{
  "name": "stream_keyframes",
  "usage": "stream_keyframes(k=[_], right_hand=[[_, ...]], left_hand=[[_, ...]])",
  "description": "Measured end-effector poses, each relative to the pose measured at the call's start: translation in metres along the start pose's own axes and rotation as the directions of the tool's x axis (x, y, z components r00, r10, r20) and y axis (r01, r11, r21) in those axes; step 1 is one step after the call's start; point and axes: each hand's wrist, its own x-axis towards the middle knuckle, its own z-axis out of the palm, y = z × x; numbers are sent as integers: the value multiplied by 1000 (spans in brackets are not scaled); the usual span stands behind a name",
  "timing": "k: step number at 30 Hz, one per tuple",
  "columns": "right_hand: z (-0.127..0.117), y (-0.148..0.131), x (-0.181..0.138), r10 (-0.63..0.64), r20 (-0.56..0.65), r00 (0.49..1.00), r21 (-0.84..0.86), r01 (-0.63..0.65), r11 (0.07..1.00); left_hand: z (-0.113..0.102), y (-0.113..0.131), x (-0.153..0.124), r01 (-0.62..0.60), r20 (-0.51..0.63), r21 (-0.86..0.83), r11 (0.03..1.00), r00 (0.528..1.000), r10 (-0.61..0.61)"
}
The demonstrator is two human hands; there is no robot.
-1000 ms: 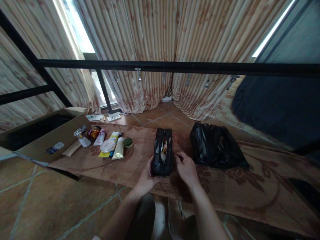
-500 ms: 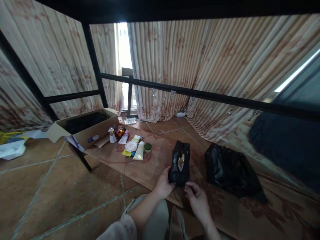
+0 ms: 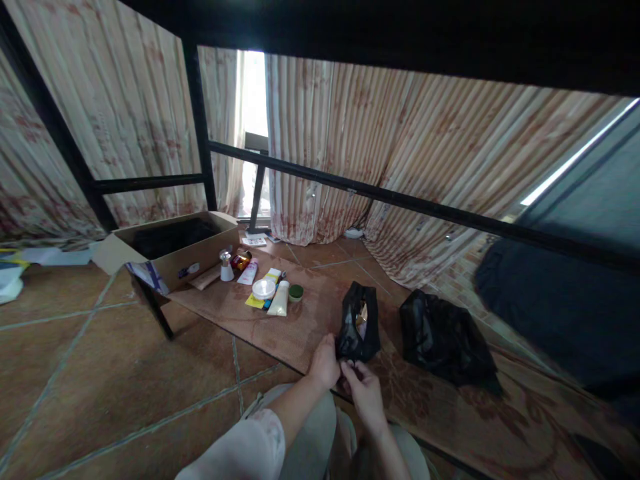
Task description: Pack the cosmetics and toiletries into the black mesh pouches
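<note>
A small black pouch (image 3: 369, 343) stands on the brown cloth-covered low surface in front of me. Its top is a long open slit, and gold-coloured and pale items show inside. My left hand (image 3: 325, 363) is closed on the pouch's near left corner. At the near end, the fingers of my right hand (image 3: 364, 393) are pinched together against the pouch's edge, close to the left fingertips. What small part they pinch is too fine to see. To the right lies a larger black bag (image 3: 445, 340), crumpled and touched by neither hand.
Left of the pouch lie a cream tube (image 3: 279, 300), a green-lidded jar (image 3: 295, 293), a round clear-lidded tub (image 3: 263, 289), a pink-white tube (image 3: 248, 272) and a white bottle (image 3: 226, 267). Beyond stands an open cardboard box (image 3: 200, 260). A black metal bar (image 3: 320, 175) crosses behind.
My right hand has moved left along the pouch's near end, towards my left hand. The left hand has shifted slightly up and left at the corner. The view has turned slightly.
</note>
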Motion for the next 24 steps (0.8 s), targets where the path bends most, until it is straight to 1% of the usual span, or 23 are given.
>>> stream_keyframes(k=[2,5,9,13,16,21,24], right_hand=[[6,2,-1,13,-38,999,43,-12,999],[11,5,-3,34,-96,995,94,-24,995],[16,3,-6,47,-144,988,170,-22,985],[21,-4,-8,40,-148,988,223,-6,975],[25,-11,-8,28,-138,990,253,8,968],[29,-21,-5,-54,-123,991,318,91,944],[30,-27,-2,-66,-131,989,348,109,931]], left_hand=[[-3,2,-1,23,6,138,990,1000,-24],[-6,6,-3,35,35,318,947,998,-49],[-10,9,-4,19,83,465,885,994,-65],[-12,12,-5,7,103,520,854,992,-70],[-14,13,-4,-28,122,528,849,992,-44],[-15,12,-3,-54,135,548,835,990,-25],[-15,12,-3,-56,145,559,828,989,-30]])
